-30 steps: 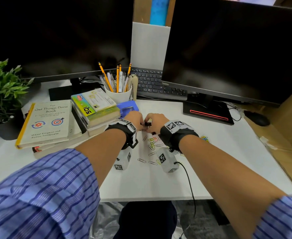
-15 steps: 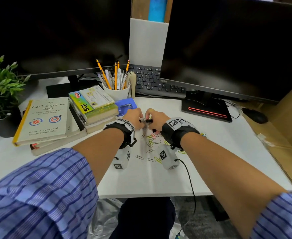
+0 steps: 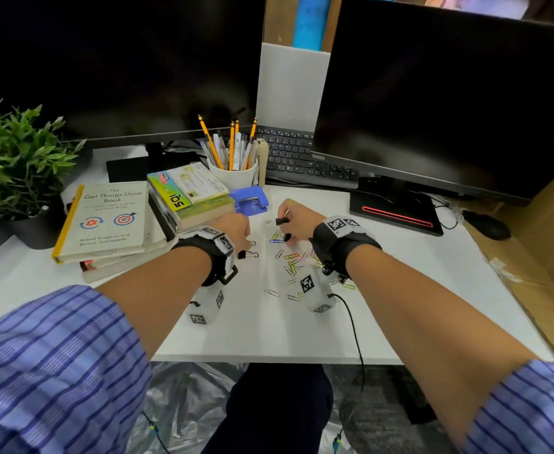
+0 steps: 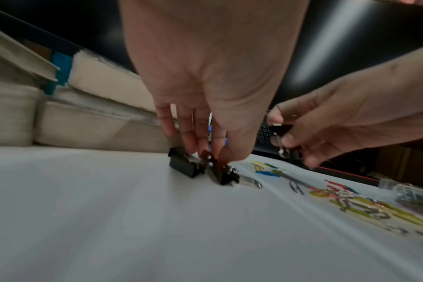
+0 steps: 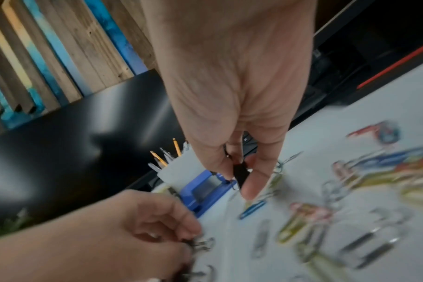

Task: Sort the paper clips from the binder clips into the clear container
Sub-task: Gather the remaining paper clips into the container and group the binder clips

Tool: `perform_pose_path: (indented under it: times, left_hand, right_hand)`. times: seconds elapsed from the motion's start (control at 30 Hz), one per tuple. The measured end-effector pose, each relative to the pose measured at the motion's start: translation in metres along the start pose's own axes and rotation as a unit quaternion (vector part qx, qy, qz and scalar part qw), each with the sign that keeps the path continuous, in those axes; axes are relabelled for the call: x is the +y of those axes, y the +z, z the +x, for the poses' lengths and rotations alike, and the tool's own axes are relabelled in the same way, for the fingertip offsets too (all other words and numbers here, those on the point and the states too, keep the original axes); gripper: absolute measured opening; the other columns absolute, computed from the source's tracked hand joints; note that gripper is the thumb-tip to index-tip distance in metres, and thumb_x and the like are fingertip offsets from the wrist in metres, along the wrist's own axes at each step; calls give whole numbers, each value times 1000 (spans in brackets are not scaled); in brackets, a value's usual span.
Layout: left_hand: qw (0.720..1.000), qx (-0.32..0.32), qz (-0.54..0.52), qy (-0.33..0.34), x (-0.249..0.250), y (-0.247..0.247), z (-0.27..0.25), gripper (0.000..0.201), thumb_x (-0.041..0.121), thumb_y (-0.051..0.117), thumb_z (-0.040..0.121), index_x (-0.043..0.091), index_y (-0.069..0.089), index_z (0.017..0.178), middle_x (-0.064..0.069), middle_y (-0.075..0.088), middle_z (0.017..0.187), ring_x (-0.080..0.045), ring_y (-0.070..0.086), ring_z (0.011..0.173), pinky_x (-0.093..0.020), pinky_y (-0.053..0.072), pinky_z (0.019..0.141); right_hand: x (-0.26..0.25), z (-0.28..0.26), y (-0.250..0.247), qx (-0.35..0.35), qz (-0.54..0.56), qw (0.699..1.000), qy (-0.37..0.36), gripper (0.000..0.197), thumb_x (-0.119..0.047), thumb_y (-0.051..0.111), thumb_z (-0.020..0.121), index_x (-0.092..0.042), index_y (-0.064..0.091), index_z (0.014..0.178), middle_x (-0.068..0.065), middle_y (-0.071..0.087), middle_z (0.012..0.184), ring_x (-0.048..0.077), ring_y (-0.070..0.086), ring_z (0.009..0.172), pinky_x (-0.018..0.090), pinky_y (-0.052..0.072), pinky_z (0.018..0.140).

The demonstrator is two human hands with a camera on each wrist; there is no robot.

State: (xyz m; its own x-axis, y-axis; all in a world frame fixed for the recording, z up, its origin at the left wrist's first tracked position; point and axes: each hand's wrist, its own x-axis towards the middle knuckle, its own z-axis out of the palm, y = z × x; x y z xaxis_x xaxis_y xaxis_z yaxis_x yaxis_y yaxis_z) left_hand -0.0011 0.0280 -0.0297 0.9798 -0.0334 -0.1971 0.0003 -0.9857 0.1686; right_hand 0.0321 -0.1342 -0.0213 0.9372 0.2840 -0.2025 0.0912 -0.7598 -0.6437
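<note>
Coloured and silver paper clips lie scattered on the white table, between and under my wrists. My left hand reaches down beside the books. Its thumb and fingers pinch a black binder clip standing on the table, next to a second one. My right hand is raised a little over the paper clips and pinches another black binder clip; a further black clip sits at its lower fingers. A blurred clear thing with clips shows at the right edge of the left wrist view.
A stack of books stands just left of my left hand. A blue hole punch and a cup of pencils are behind it. A keyboard, two monitors, a plant and a mouse ring the table.
The hands were together on one binder clip and have drawn apart. The left hand went left and down to the clips by the books. The right hand kept a clip.
</note>
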Motion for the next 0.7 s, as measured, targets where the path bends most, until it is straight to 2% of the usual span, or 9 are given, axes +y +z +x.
perform_pose_path:
  times: [0.07, 0.13, 0.2, 0.3, 0.37, 0.47, 0.5, 0.6, 0.7]
  left_hand:
    - [1000, -3, 24, 15, -4, 1, 1, 33, 32, 62, 85, 15, 60, 113, -3, 59, 116, -22, 56, 111, -29, 46, 93]
    - [1000, 5, 22, 22, -8, 0, 1, 36, 34, 63, 83, 15, 57, 113, -3, 59, 116, -20, 55, 109, -28, 44, 91]
    - [1000, 20, 7, 15, -8, 0, 1, 47, 32, 62, 85, 9, 52, 125, -7, 58, 123, -24, 55, 116, -31, 44, 96]
    - [999, 32, -26, 1, -4, 0, 2, 54, 25, 63, 86, 6, 46, 133, -12, 55, 130, -27, 53, 121, -34, 44, 99]
    - [999, 29, -20, 17, 0, -3, 5, 53, 20, 61, 87, 7, 45, 135, -11, 54, 133, -26, 52, 122, -32, 45, 98]
    - [999, -9, -5, 37, 12, -8, 16, 52, 12, 56, 91, 4, 41, 140, -11, 49, 140, -27, 48, 129, -22, 45, 81]
    - [999, -15, 7, 42, 18, -11, 20, 50, 11, 54, 92, 4, 41, 139, -12, 49, 140, -27, 49, 129, -24, 44, 81]
    - [998, -36, 29, 44, 33, -16, 33, 46, 10, 52, 93, 5, 44, 138, -12, 52, 138, -28, 52, 126, -32, 44, 98]
    - [992, -91, 78, 41, 38, -8, 53, 45, 16, 59, 88, 5, 50, 131, -12, 54, 135, -29, 55, 122, -36, 47, 103]
  right_hand:
    - [-14, 3, 9, -16, 75, 997, -11, 22, 3, 51, 92, -17, 41, 86, 10, 54, 81, 18, 56, 61, 15, 52, 41]
    - [-24, 9, 22, -37, 94, 995, -16, 30, 3, 52, 90, -21, 41, 78, 7, 52, 77, 19, 56, 60, 20, 53, 45]
    - [-29, 16, 35, -54, 61, 997, -7, 32, 1, 56, 89, -25, 41, 75, 9, 56, 81, 19, 59, 52, 25, 52, 45]
    - [-30, 24, 41, -47, 19, 999, 3, 22, -6, 58, 88, -24, 48, 82, 6, 59, 84, 7, 59, 35, 22, 50, 41]
    - [-29, 26, 31, -1, -16, 1000, 4, 14, -8, 54, 90, -20, 59, 95, 5, 61, 93, 13, 65, 55, 24, 50, 53]
    - [-18, 32, 6, 72, -115, 991, 19, 35, 0, 43, 91, -14, 66, 114, 7, 61, 124, 25, 61, 104, 24, 48, 79]
    - [-11, 34, 1, 72, -156, 985, 28, 39, 1, 43, 91, -15, 64, 120, 7, 57, 131, 26, 57, 116, 26, 46, 90]
    - [5, 34, -5, 27, -223, 972, 71, 52, 1, 46, 90, -18, 49, 138, 9, 45, 145, 28, 46, 132, 34, 39, 109]
    - [16, 28, -5, -21, -276, 959, 60, 60, 0, 47, 89, -19, 38, 146, 8, 40, 151, 28, 41, 137, 38, 35, 114]
